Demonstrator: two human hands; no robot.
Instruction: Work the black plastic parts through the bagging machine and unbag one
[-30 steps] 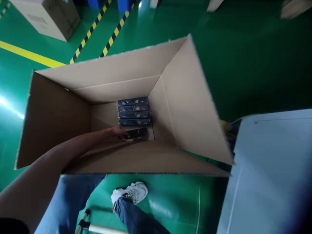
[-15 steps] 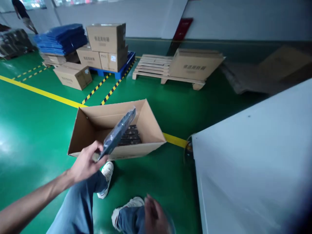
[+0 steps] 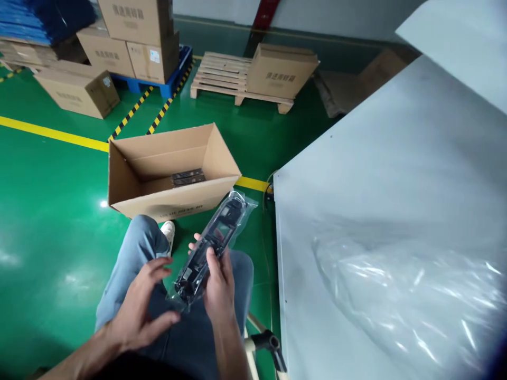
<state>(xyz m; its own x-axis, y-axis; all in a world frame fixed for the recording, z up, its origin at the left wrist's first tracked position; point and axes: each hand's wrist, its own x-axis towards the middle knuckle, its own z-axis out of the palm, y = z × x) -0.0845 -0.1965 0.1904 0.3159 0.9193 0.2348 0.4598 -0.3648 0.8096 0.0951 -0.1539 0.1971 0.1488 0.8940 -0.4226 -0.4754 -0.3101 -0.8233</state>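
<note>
A long black plastic part in a clear bag (image 3: 216,235) is held above my lap, tilted with its upper end to the right. My right hand (image 3: 217,279) grips it around the middle, thumb on top and fingertips showing past the far side. Just left of its lower end, my left hand (image 3: 144,303) is open, thumb and fingers apart, holding nothing. Beyond my knees an open cardboard box (image 3: 178,198) stands on the green floor, with several dark parts (image 3: 188,178) lying inside.
At my right is a pale grey tabletop (image 3: 317,200) bearing a clear plastic bag (image 3: 415,295). A pipe frame (image 3: 269,340) stands beside my leg. Farther off are a wooden pallet (image 3: 222,71), a box on it (image 3: 281,71), and stacked cartons (image 3: 132,31) on a blue pallet (image 3: 170,84).
The bagged part has passed from my left hand to my right and come from over the box to my lap. My left hand has opened. The view has swung right, bringing more tabletop in.
</note>
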